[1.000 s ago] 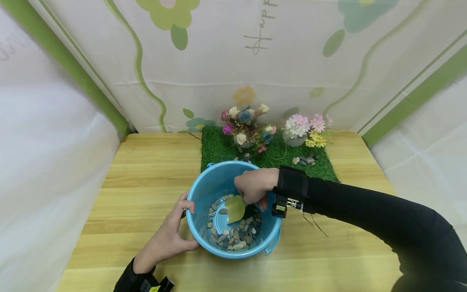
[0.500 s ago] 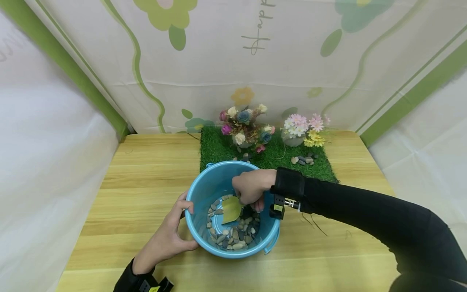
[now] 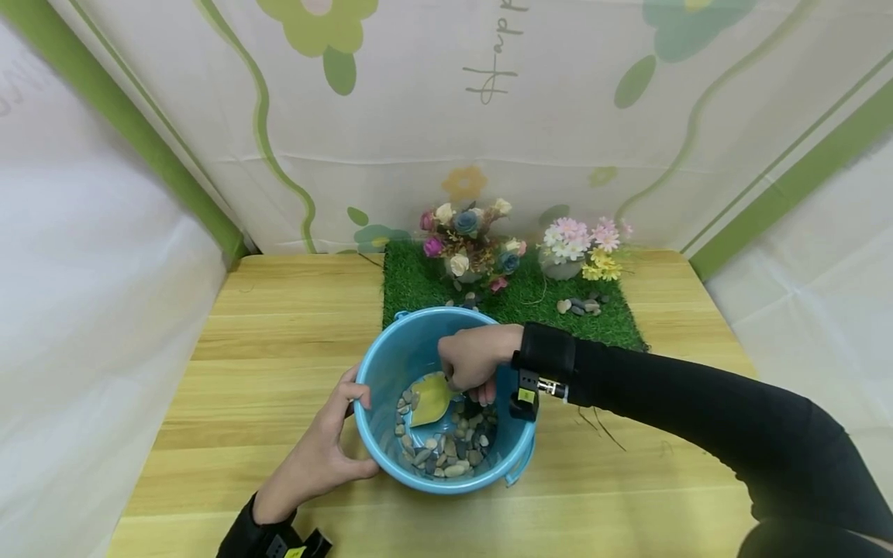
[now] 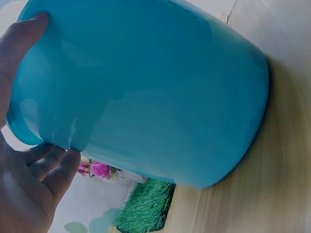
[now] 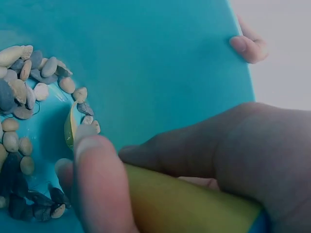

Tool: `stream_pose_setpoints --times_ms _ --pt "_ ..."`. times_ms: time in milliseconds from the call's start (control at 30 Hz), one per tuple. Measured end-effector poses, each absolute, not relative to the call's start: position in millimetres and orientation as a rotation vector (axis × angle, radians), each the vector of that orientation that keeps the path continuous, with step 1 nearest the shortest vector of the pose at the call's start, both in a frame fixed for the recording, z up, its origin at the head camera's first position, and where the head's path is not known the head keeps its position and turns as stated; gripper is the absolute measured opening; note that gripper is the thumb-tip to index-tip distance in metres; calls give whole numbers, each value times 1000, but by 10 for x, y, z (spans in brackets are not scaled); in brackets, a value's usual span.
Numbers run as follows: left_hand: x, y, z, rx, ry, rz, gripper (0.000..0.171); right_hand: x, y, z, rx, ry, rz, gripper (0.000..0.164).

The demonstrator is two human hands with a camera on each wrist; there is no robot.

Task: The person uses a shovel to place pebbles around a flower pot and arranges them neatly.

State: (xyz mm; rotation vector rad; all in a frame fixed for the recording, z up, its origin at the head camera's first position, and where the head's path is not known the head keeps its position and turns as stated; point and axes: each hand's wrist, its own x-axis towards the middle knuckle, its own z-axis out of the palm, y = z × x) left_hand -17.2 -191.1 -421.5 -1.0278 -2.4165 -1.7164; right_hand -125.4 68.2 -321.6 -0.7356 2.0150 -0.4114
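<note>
A light blue bucket [image 3: 412, 349] stands on the table, tilted slightly toward the head camera. My left hand [image 3: 335, 449] grips its left rim, fingertips hooked over the edge and thumb against the outer wall [image 4: 146, 87]. Inside the bucket, my right hand [image 3: 477, 358] holds a yellow scoop [image 3: 431, 401], fingers curled round its thick yellow handle [image 5: 184, 199], which has a blue end. The blade is down at the bucket's floor, at its left side, right by some pebbles. More grey and tan pebbles [image 3: 453, 449] lie along the near and right parts of the floor.
Behind the bucket lies a green artificial grass mat [image 3: 412, 287]. On it stand a pot of mixed roses [image 3: 466, 244], a pot of pink and yellow flowers [image 3: 568, 248] and a small pile of pebbles [image 3: 579, 307]. The bucket's handle [image 3: 519, 465] hangs at the right.
My right hand has moved left inside the bucket, sliding the scoop's blade across the floor to the pebbles on the left side. The left hand and the bucket have stayed put.
</note>
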Motion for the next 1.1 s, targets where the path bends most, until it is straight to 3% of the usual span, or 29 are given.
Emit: stream_pose_setpoints --times_ms 433,733,1100 --pt "-164 -1915 -4225 -1026 -2430 -1701 68 -1300 701 -3303 -685 1943 -506 33" --pt "-181 -1905 -4212 -1021 -2433 -1706 67 -1273 691 -3319 -650 1946 -508 25" --pt "-176 -1912 -4218 -1012 -2438 -1705 68 -1268 734 -3303 -722 1921 -555 30"
